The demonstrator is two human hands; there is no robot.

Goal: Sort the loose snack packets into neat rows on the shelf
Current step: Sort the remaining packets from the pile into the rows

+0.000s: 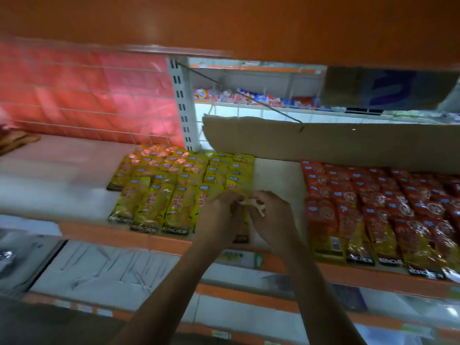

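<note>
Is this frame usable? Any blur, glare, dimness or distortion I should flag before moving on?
Head view: motion blur overall; left hand and right hand smeared, grip unreadable. Head view: dim, the orange upper shelf shading the top. Head view: sheen on the rear yellow packets. Head view: the shelf edge runs slanted, not level.

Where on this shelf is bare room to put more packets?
Two bare patches. A narrow strip lies between the yellow packets and the red packets, before the cardboard sheet; the left hand and right hand are at its front. A wider white stretch lies left of the yellow packets. The right is crowded with red packets.
</note>
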